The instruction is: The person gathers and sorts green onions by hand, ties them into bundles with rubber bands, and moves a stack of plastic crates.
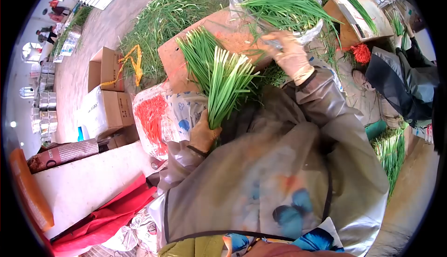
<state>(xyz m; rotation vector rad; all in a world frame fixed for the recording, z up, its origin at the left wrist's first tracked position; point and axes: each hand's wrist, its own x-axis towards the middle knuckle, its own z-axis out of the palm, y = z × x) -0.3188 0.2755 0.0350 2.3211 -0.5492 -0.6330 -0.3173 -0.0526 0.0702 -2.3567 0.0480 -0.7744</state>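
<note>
Leftmost, I couldn't read the lettering on the checked cloth (70,157) or carton (118,110). Red strands (152,120) lay near my left hand (203,133), probably for reach. It gripped a green stalk bunch (224,87), pale ends up, perhaps to keep them even. Whether my right hand (291,56), by the board (174,57), gripped anything, I couldn't tell.

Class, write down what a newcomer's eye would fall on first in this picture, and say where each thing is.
First, probably, the fanned bunch of green stalks, pale ends up, in the left hand near the middle. Next, the large heap of loose greens on the floor beyond the brown board. Then the bright red-orange strands to the left of the left hand.
</note>
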